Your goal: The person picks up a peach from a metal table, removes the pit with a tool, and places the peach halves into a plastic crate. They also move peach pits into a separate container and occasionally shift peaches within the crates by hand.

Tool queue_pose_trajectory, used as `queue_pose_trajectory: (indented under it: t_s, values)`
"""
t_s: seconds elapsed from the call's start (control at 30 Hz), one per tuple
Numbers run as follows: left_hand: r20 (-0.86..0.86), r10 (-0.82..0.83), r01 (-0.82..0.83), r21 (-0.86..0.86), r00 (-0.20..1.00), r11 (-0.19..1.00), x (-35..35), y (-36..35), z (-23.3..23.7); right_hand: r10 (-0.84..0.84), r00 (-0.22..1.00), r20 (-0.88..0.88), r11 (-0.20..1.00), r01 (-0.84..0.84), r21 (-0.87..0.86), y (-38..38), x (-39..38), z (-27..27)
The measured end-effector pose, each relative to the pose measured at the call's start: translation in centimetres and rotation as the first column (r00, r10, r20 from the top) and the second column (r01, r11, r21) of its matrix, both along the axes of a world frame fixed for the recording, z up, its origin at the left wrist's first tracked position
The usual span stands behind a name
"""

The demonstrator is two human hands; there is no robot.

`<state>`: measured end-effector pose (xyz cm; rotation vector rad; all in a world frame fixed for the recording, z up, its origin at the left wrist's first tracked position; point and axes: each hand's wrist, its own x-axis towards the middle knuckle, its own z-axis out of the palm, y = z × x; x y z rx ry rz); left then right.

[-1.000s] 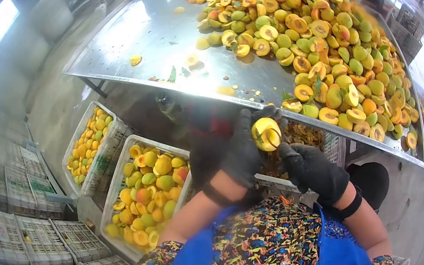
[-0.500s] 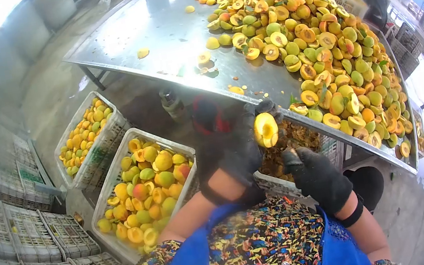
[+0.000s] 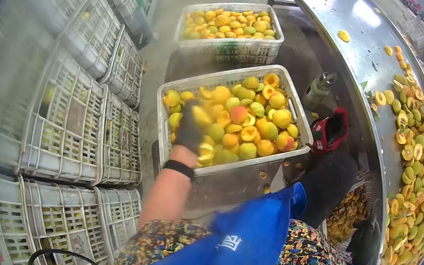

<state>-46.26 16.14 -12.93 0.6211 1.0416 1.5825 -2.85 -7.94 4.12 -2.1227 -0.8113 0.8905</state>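
My left hand (image 3: pixel 188 132), in a dark glove, is over the left side of a white crate (image 3: pixel 240 165) of yellow and green fruit. Its fingers are blurred by motion but bend round a yellow piece of fruit (image 3: pixel 201 116). Halved and whole fruit (image 3: pixel 248 133) lie below and beside it. My right hand (image 3: pixel 363 242), also dark-gloved, is low at the right beside the metal table's edge. Its fingers cannot be made out, nor whether it holds anything.
A second fruit crate (image 3: pixel 231 45) stands behind the first. Stacked white crates (image 3: pixel 61 118) line the left. The metal table (image 3: pixel 360 43) at the right bears a heap of cut fruit (image 3: pixel 420 170). A red-and-black object (image 3: pixel 329 131) and a bottle (image 3: pixel 318 89) are between crate and table.
The view has swung left toward the crates. My left hand has gone from beside the table, where it held a halved fruit, to over the near crate. My right hand is now less visible.
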Motion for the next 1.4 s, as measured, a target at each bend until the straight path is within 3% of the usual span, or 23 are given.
queue_pose_trajectory:
  t_s: [0.03,0.07,0.1,0.17,0.23,0.27,0.3,0.37,0.53,0.57,0.63,0.7,0.77,0.83,0.9,0.93,1.0,1.03,1.13,1.17,1.27,1.37,1.4]
  values:
    - [0.240,0.071,-0.043,-0.120,0.968,0.992,-2.7,-0.8,0.4,0.047,0.998,0.043,0.999,-0.048,0.021,0.2,-0.5,0.1]
    - [0.131,0.128,-0.106,-0.157,0.983,0.982,-5.4,-0.9,0.2,0.091,0.992,0.089,0.995,-0.095,0.040,0.6,-1.1,0.3]
    - [-0.463,0.141,-0.194,-0.069,0.875,0.978,-11.2,0.6,-6.6,0.132,0.982,0.134,0.988,-0.141,0.059,1.0,-1.7,0.4]
    - [-0.599,0.135,-0.287,-0.164,0.789,0.944,-12.1,-0.5,-6.6,0.058,0.991,0.122,0.998,-0.058,-0.008,1.6,-2.4,0.3]
    - [-0.997,-0.073,-0.281,-0.070,0.001,0.957,-10.3,-2.2,-6.3,0.011,0.998,0.062,0.999,-0.009,-0.031,2.5,-3.5,1.2]
    - [-0.881,-0.139,-0.238,-0.032,-0.451,0.971,-9.5,-3.3,-6.5,0.001,1.000,0.000,1.000,-0.001,-0.020,2.6,-3.8,1.6]
    - [-0.813,-0.282,-0.200,-0.206,-0.510,0.958,-9.0,-4.5,-8.6,-0.019,0.998,-0.063,1.000,0.019,-0.007,2.2,-3.5,1.5]
    - [-0.903,-0.401,-0.195,-0.371,-0.150,0.908,-7.3,-5.4,-7.2,0.074,0.987,0.140,0.986,-0.094,0.140,2.0,-3.2,-1.4]
    - [-0.847,-0.513,-0.046,-0.512,-0.140,0.858,-8.2,-3.6,-8.3,-0.050,0.997,-0.056,0.998,0.049,-0.030,0.9,-1.6,1.3]
    - [-0.562,-0.819,-0.165,-0.802,-0.116,0.574,-5.2,-2.2,-2.3,-0.075,0.995,-0.059,0.997,0.075,-0.016,0.3,-0.9,1.6]
    - [-0.530,-0.754,-0.395,-0.644,-0.388,0.656,-3.4,-0.1,-1.7,-0.093,0.993,-0.078,0.996,0.093,0.004,-0.9,0.8,1.5]
    - [-0.900,-0.309,-0.027,-0.316,-0.308,0.948,-0.6,1.9,-0.4,-0.137,0.989,-0.056,0.991,0.136,-0.019,-2.8,2.6,0.0]
    - [-0.989,-0.136,0.304,-0.146,-0.052,0.942,6.6,4.0,1.5,-0.123,0.992,-0.001,0.992,0.123,-0.042,-4.6,4.8,-1.3]
    - [-0.978,-0.147,0.646,-0.017,0.147,0.763,18.3,4.6,6.6,-0.060,0.993,0.105,0.989,0.073,-0.129,-5.9,6.9,-2.7]
    - [-0.819,-0.435,0.891,0.190,0.375,0.412,30.5,3.9,9.6,0.033,0.965,0.259,0.992,-0.001,-0.123,-7.6,8.4,-5.2]
    - [-0.980,0.188,0.951,-0.001,-0.062,0.309,36.7,3.8,11.9,0.005,0.983,0.182,0.993,0.017,-0.119,-7.9,8.8,-4.8]
    - [-0.985,0.151,0.973,-0.047,-0.083,0.226,46.5,-0.7,17.3,-0.002,0.976,0.216,1.000,-0.001,0.012,-9.8,9.9,-7.0]
    - [-0.930,-0.247,0.955,0.229,0.271,0.188,50.0,-0.5,15.5,-0.010,0.975,0.223,1.000,0.004,0.025,-10.2,10.6,-7.3]
    - [-0.971,-0.235,0.966,-0.101,-0.043,0.237,61.6,0.9,15.4,0.004,0.997,0.081,1.000,-0.004,-0.002,-12.2,13.0,-8.8]
    - [-0.842,0.540,0.993,0.070,0.009,0.093,68.2,7.0,8.2,0.025,0.994,0.106,0.999,-0.028,0.025,-13.1,13.6,-11.2]
    - [-0.981,-0.192,0.932,-0.050,0.021,0.359,74.1,4.4,11.9,0.058,0.974,0.217,0.996,-0.070,0.050,-15.1,15.3,-17.8]
    - [-0.945,-0.313,0.823,-0.253,-0.097,0.509,76.9,2.1,12.7,-0.120,0.942,-0.313,0.951,0.019,-0.307,-12.6,17.4,-9.3]
    - [-0.947,-0.304,0.776,-0.268,-0.103,0.571,77.5,1.9,12.1,0.318,0.942,0.103,0.948,-0.314,-0.059,-14.4,17.6,-14.5]
